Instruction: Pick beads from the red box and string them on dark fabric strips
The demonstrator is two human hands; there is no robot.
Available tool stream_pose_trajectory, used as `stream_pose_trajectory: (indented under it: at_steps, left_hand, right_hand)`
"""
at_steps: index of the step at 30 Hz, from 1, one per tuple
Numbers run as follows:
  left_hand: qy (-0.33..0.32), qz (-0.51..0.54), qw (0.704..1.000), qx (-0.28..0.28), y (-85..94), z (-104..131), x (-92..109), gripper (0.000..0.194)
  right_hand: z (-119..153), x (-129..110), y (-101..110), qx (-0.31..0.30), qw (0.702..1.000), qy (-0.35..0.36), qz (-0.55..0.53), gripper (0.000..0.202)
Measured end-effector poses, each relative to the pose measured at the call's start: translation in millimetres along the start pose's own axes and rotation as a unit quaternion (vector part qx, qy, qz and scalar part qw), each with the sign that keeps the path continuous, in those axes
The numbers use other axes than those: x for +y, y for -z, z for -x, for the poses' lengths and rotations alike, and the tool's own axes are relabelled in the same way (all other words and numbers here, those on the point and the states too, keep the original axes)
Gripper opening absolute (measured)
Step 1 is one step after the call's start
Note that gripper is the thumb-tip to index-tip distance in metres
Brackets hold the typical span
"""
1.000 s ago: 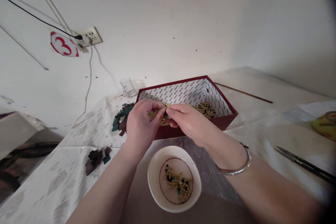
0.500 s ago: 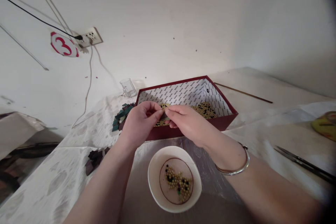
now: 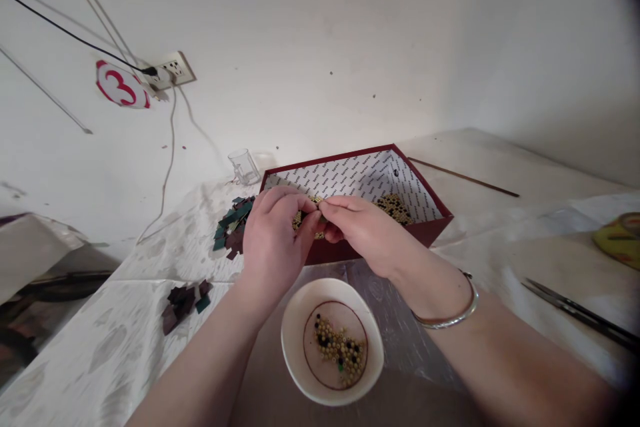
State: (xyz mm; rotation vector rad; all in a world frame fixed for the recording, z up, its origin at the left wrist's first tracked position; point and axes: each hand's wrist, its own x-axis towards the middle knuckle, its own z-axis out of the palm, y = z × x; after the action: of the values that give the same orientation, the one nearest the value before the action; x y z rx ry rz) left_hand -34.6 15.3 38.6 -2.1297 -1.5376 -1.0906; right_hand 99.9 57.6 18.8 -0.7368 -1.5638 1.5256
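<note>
My left hand and my right hand meet fingertip to fingertip above the near side of a dark red box. Both are closed in a pinch on a small dark green piece, now mostly hidden by the fingers. Gold and black beads lie in heaps inside the box, whose lining is white with printed words. A white bowl, holding a smaller lot of the same beads, stands nearer to me, below the hands.
Dark green and brown scraps lie left of the box, with a smaller pile nearer. A glass mug stands behind. To the right are a thin stick, black scissors or tweezers and a yellow tape roll.
My left hand has shifted slightly right and turned, uncovering more scraps. The fingertips of both hands have come closer together, so the green piece is less visible.
</note>
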Motion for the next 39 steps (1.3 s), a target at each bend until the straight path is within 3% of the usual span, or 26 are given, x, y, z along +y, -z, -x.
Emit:
stream_pose_trajectory:
  at_steps: [6, 12, 18, 23, 28, 34, 39]
  left_hand:
    - [0.033, -0.038, 0.999, 0.017, 1.2, -0.3, -5.6, 0.006]
    - [-0.046, -0.057, 0.997, 0.029, -1.6, 0.8, -3.3, 0.004]
    - [0.002, -0.062, 0.997, 0.041, 0.2, -0.5, -5.8, 0.006]
    - [-0.052, -0.046, 0.998, 0.013, -1.0, 0.7, -1.8, 0.002]
    - [0.003, -0.065, 0.997, 0.037, -0.6, -0.4, -5.7, 0.006]
    - [-0.045, -0.056, 0.997, 0.022, -1.4, 0.3, -4.5, 0.004]
    - [0.009, -0.067, 0.997, 0.045, -1.0, -0.6, -7.5, 0.006]
  right_hand:
    - [1.2, -2.0, -0.2, 0.003, 1.0, -0.02, 0.0, 0.024]
    - [1.4, -3.3, -0.8, 0.008, 1.0, -0.01, -0.007, 0.024]
    - [1.5, -3.1, -0.8, 0.006, 1.0, -0.022, -0.004, 0.024]
    - [0.4, -2.5, -0.7, 0.011, 1.0, -0.008, 0.005, 0.023]
    - [0.3, -3.8, -1.0, 0.008, 1.0, -0.026, -0.005, 0.023]
    - [1.0, -4.4, -0.3, 0.015, 1.0, -0.011, 0.009, 0.024]
    - [1.7, -3.7, -0.6, 0.012, 1.0, -0.027, 0.004, 0.024]
